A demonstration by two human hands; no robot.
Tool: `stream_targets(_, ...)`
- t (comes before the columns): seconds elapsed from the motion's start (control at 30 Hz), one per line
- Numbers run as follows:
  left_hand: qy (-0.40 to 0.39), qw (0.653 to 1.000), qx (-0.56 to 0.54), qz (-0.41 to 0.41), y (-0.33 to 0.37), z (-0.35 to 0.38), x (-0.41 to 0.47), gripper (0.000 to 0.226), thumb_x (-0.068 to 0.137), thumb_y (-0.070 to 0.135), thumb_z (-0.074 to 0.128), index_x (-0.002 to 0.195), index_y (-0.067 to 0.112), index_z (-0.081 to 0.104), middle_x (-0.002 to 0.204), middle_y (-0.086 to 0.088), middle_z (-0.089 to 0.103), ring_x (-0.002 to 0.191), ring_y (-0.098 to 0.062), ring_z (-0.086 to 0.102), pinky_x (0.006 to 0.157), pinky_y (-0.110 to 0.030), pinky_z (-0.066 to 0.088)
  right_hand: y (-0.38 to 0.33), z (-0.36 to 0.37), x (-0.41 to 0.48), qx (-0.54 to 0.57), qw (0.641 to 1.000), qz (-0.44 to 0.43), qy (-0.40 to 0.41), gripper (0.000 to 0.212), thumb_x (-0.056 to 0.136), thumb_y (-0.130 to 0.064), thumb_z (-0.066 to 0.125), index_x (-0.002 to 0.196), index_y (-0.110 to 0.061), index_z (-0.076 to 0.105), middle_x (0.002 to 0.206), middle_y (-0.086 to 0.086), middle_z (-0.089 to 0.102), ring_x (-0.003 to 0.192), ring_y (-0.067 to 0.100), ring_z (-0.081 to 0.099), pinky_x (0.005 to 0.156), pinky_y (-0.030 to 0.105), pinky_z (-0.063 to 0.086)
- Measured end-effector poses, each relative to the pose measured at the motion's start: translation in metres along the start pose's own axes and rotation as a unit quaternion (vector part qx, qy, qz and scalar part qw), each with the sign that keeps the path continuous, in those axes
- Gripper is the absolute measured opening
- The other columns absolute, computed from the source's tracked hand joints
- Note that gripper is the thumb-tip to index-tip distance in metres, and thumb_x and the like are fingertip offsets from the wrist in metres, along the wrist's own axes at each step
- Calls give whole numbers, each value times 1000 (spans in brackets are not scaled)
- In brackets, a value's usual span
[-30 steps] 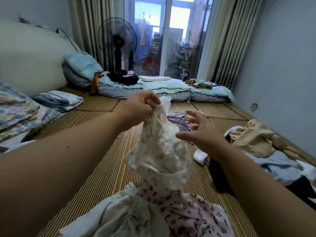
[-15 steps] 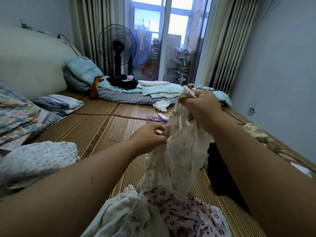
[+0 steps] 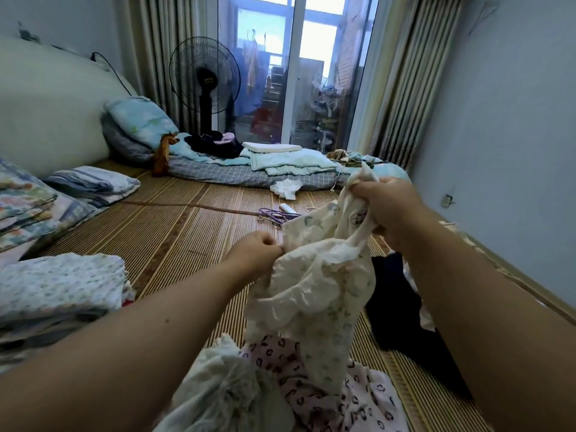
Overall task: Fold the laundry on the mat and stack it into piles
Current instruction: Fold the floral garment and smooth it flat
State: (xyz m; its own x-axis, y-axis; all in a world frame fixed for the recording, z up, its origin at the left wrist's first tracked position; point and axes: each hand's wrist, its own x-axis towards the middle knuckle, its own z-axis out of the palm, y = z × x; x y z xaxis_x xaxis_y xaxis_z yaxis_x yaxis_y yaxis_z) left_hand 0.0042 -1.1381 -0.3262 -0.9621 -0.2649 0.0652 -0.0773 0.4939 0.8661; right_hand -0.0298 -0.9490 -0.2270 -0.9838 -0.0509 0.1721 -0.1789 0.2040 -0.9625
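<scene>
Fingers of left hand [image 3: 253, 253] and right hand [image 3: 389, 207] clench cream printed garment [image 3: 314, 291], held up over woven mat [image 3: 174, 232].

Bare striped bamboo mat [image 3: 174, 232] is lying open centre-left, btwn folded floral-print fabric stack [image 3: 59, 285] & hanging cream printed garment [image 3: 314, 294]. Black garment [image 3: 392, 304] is blocking the right; tangled purple cords [image 3: 277, 215] are cluttering the far middle, pink spotted garment [image 3: 324, 397] the near edge.

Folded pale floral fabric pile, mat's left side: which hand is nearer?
Left. The left hand pinches the cream printed garment just right of the folded floral pile; the right hand grips it farther right and higher.
</scene>
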Motion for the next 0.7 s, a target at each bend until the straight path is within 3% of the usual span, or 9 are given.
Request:
stream_targets(0.07, -15, 999, -49, 1, 4, 1, -1, 12, 88, 19, 55, 77, 14, 57, 79, -4, 59, 72, -21, 55, 69, -36, 48, 4, -1, 1, 14, 1000, 16, -20, 5, 88, -17, 64, 86, -13, 65, 82, 12, 65, 74, 28, 64, 76, 46, 56)
stream_targets(0.17, 61, 987, -149, -19, 8, -2, 4, 15, 93, 19, 45, 82, 15, 53, 90, -10, 58, 81, -28, 58, 79, -48, 53, 8, -5, -3, -16, 999, 6, -38, 9, 86, -14, 65, 91, -7, 70, 83, 17, 71, 75, 32, 69, 78, 49, 57)
stream_targets(0.27, 104, 974, -199, -29, 17, -12, 12, 16, 96, 27, 45, 86, 18, 53, 100, -17, 61, 89, -35, 62, 80, -52, 54, 10, -10, -7, -58, 997, 3, -53, 5, 86, -13, 66, 87, -11, 71, 81, 14, 73, 69, 25, 70, 72, 43, 59)
stream_targets(0.33, 97, 987, -131, 1, 23, -19, 15, 18, 99, 33, 44, 93, 18, 52, 100, -14, 60, 90, -35, 62, 81, -51, 54, 12, -11, -9, -45, 996, 24, -73, 5, 86, -12, 67, 82, -13, 70, 75, 11, 72, 64, 23, 69, 69, 42, 59)
stream_targets(0.43, 61, 991, 4, 118, 31, -26, 9, 26, 97, 45, 45, 103, 20, 51, 99, -4, 57, 89, -21, 57, 75, -37, 50, 12, -11, -8, -30, 994, 41, -93, 6, 86, -9, 67, 82, -11, 70, 75, 13, 72, 67, 27, 68, 72, 45, 59)
stream_targets(0.57, -81, 978, -6, 194, 44, -4, -13, 42, 85, 52, 60, 113, 20, 59, 109, 3, 61, 100, -13, 59, 73, -25, 47, 6, -8, -10, -21, 991, 36, -128, 4, 85, -7, 69, 86, -9, 65, 76, 14, 68, 62, 26, 64, 61, 38, 58)
stream_targets(0.63, -80, 973, -4, 215, 55, 11, -18, 50, 80, 49, 69, 120, 24, 56, 107, 9, 60, 97, -5, 59, 69, -22, 48, 2, -8, -13, -23, 984, 38, -174, 14, 82, -8, 71, 94, -9, 64, 83, 13, 70, 67, 25, 67, 63, 38, 58)
stream_targets(0.7, -45, 970, 3, 238, 65, 16, -18, 37, 79, 42, 74, 110, 27, 59, 97, 11, 63, 87, -5, 61, 68, -26, 53, -2, -11, -17, 2, 972, 45, -230, 33, 78, 0, 71, 108, -11, 61, 100, 16, 69, 80, 28, 69, 73, 41, 58)
